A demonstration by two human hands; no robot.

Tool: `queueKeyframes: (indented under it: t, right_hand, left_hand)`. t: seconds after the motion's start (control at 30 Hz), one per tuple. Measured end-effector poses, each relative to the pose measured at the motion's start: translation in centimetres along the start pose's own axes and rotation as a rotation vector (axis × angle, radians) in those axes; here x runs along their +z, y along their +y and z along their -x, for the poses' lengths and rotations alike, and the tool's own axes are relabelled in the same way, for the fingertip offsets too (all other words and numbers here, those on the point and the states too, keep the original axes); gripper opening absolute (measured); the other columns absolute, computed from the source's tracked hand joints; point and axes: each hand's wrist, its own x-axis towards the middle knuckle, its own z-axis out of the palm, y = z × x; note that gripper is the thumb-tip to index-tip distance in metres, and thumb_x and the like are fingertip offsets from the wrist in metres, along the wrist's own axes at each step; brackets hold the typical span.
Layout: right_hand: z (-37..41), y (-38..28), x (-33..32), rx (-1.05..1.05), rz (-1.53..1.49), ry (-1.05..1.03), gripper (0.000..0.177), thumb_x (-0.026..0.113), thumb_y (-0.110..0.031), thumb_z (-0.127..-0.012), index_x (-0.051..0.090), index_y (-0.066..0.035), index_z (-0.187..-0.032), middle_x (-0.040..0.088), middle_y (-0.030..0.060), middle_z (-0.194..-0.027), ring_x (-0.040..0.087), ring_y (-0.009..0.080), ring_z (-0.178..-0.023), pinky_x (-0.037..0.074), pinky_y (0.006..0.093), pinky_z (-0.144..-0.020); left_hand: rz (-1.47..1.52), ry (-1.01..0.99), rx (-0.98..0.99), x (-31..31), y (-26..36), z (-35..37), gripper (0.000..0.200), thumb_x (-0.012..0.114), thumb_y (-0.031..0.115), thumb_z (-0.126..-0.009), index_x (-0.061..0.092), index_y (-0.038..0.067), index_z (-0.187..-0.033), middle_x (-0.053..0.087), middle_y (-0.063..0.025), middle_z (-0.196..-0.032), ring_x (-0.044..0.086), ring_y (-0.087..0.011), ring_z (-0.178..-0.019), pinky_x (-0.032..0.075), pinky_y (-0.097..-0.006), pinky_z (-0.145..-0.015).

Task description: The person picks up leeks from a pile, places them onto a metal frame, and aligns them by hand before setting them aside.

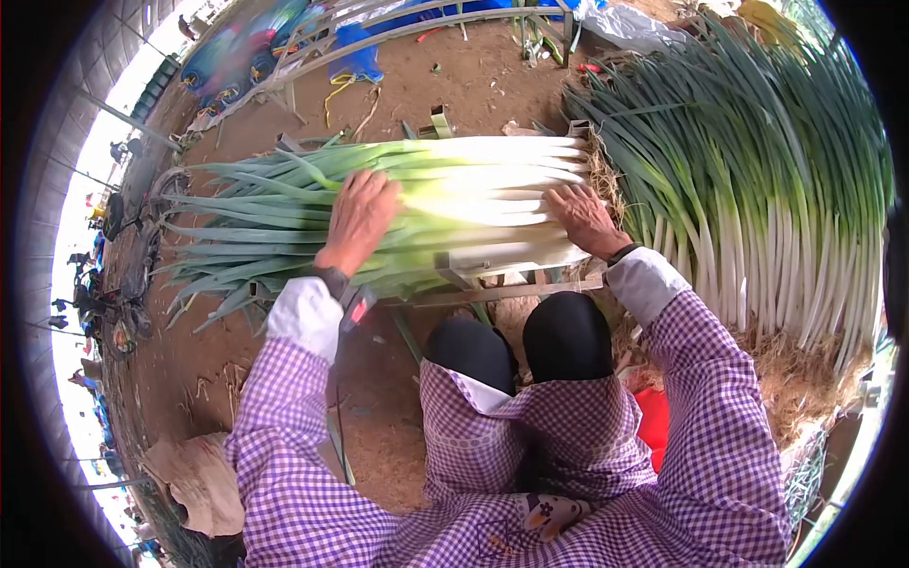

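A thick layer of long green onions [473,208] lies crosswise in front of me on a low metal frame [559,287], green leaves to the left and white stalks with roots to the right. My left hand [363,216] rests on the pale green middle part, its fingers bent over the stalks. On the white stalks near the root end lies my right hand [579,218], palm down with its fingers spread. Neither hand is wrapped round a stalk.
A large pile of green onions [757,218] fills the right side, roots toward me. Behind stands a metal rack [417,28] with blue plastic [355,52]. A brown sack [194,483] lies at the lower left. My knees [568,336] are close to the frame.
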Motion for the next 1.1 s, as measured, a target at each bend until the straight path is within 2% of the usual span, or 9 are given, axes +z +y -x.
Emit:
queueKeyframes:
  t: [0.1, 0.33, 0.43, 0.57, 0.73, 0.77, 0.9, 1.0, 1.1]
  right_hand:
    - [0.0, -0.2, -0.3, 0.006, -0.001, -0.015, 0.031, 0.059, -0.004, -0.088, 0.055, -0.008, -0.119, 0.064, 0.0164, -0.11, 0.06, 0.032, -0.112, 0.042, 0.0453, -0.101]
    - [0.2, 0.1, -0.1, -0.023, -0.032, -0.008, 0.041, 0.063, -0.003, -0.083, 0.055, -0.009, -0.123, 0.063, 0.0155, -0.113, 0.059, 0.0313, -0.115, 0.041, 0.0461, -0.102]
    - [0.3, 0.1, -0.4, -0.024, -0.042, -0.008, 0.049, 0.065, -0.003, -0.081, 0.054, -0.011, -0.128, 0.062, 0.0151, -0.117, 0.057, 0.032, -0.119, 0.041, 0.0472, -0.104]
    - [0.2, 0.8, 0.2, -0.034, -0.087, -0.009, 0.052, 0.063, -0.002, -0.084, 0.055, -0.011, -0.135, 0.062, 0.0129, -0.119, 0.057, 0.0325, -0.121, 0.041, 0.0478, -0.104]
    - [0.2, 1.2, -0.5, -0.047, -0.205, 0.005, 0.054, 0.063, -0.005, -0.089, 0.057, -0.013, -0.142, 0.064, 0.0137, -0.124, 0.057, 0.0335, -0.126, 0.038, 0.0504, -0.111]
    - [0.2, 1.2, -1.0, 0.044, -0.231, -0.141, 0.054, 0.065, -0.009, -0.09, 0.058, -0.013, -0.143, 0.064, 0.0152, -0.132, 0.054, 0.0338, -0.133, 0.035, 0.0503, -0.117]
    - [2.2, -0.8, -1.6, 0.02, -0.237, -0.01, 0.056, 0.068, -0.019, -0.092, 0.054, -0.009, -0.146, 0.056, 0.0179, -0.147, 0.048, 0.0337, -0.142, 0.028, 0.0503, -0.125]
    - [3.5, -2.3, -1.2, 0.062, -0.127, 0.079, 0.06, 0.065, -0.025, -0.095, 0.049, -0.009, -0.151, 0.051, 0.0214, -0.152, 0.041, 0.0375, -0.146, 0.024, 0.0513, -0.126]
    - [3.2, -2.5, -1.0, 0.088, -0.232, -0.035, 0.06, 0.062, -0.029, -0.097, 0.048, -0.009, -0.152, 0.048, 0.0252, -0.153, 0.039, 0.0405, -0.147, 0.023, 0.0528, -0.126]
  left_hand:
    - [0.001, -0.114, -0.048, -2.2, 2.5, 3.4, 0.03, 0.08, 0.017, -0.081, 0.065, 0.005, -0.103, 0.059, -0.01, -0.099, 0.061, -0.0307, -0.1, 0.051, -0.0441, -0.091]
    - [0.038, -0.024, -0.207, 1.0, 3.5, 8.1, 0.052, 0.077, 0.029, -0.086, 0.062, 0.007, -0.131, 0.058, -0.0131, -0.133, 0.057, -0.0352, -0.12, 0.048, -0.0488, -0.098]
    - [-0.141, 0.024, -0.222, 1.7, 2.7, 7.0, 0.064, 0.069, 0.04, -0.092, 0.054, 0.009, -0.146, 0.052, -0.0136, -0.148, 0.047, -0.0359, -0.137, 0.036, -0.0549, -0.113]
    - [-0.092, -0.127, -0.194, 2.6, 0.8, 5.1, 0.073, 0.061, 0.048, -0.097, 0.044, 0.012, -0.157, 0.042, -0.0129, -0.161, 0.034, -0.0341, -0.151, 0.016, -0.0577, -0.125]
    - [-0.119, -0.132, -0.22, 3.5, 1.2, 5.2, 0.071, 0.059, 0.052, -0.097, 0.047, 0.012, -0.155, 0.045, -0.0129, -0.16, 0.036, -0.0332, -0.149, 0.017, -0.0577, -0.124]
    - [-0.108, -0.13, -0.229, 3.5, 1.5, 5.3, 0.071, 0.06, 0.051, -0.097, 0.048, 0.012, -0.155, 0.045, -0.0131, -0.159, 0.036, -0.0333, -0.149, 0.017, -0.0576, -0.124]
    - [-0.083, -0.12, -0.231, 3.7, 1.7, 5.5, 0.068, 0.063, 0.048, -0.096, 0.052, 0.011, -0.151, 0.047, -0.0134, -0.158, 0.037, -0.0334, -0.149, 0.016, -0.0571, -0.125]
    - [-0.065, -0.128, -0.239, 3.6, 2.0, 5.3, 0.066, 0.067, 0.043, -0.094, 0.053, 0.012, -0.15, 0.047, -0.0127, -0.158, 0.038, -0.0329, -0.148, 0.016, -0.0567, -0.125]
    - [-0.075, -0.165, -0.268, 3.8, 2.2, 5.2, 0.067, 0.071, 0.041, -0.091, 0.054, 0.015, -0.151, 0.046, -0.011, -0.159, 0.037, -0.0318, -0.149, 0.014, -0.0565, -0.126]
